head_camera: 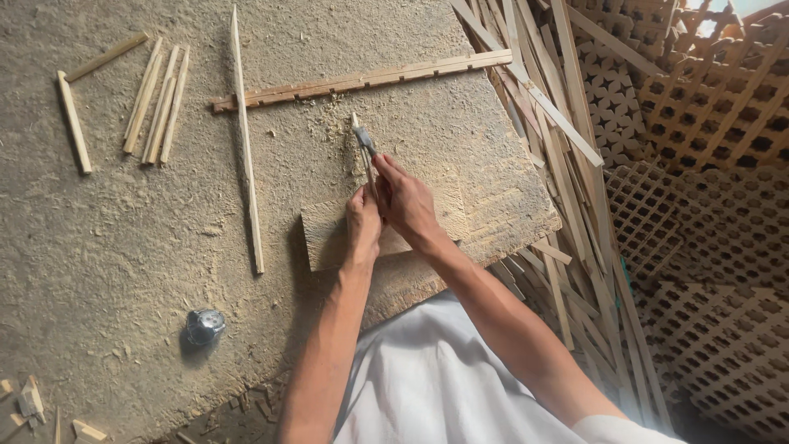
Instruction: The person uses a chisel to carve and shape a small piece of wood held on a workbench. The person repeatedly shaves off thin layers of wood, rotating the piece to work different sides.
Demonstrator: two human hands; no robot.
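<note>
My right hand point(404, 200) grips a small metal-bladed tool point(362, 140) whose tip points away from me over the sawdust-covered workbench point(123, 247). Pressed beside it, my left hand point(362, 226) pinches a thin wooden stick point(371, 177) that runs under the blade. Both hands rest over a flat wooden block point(329, 234) at the bench's near edge. The stick is mostly hidden by my fingers.
A long notched wooden strip point(362, 80) lies across the bench behind the tool. A long thin slat point(246, 140) lies to the left, with several short sticks point(156, 103) further left. A small round metal object point(205, 326) sits near the front. Loose slats point(567, 164) and wooden lattice panels point(707, 205) pile up on the right.
</note>
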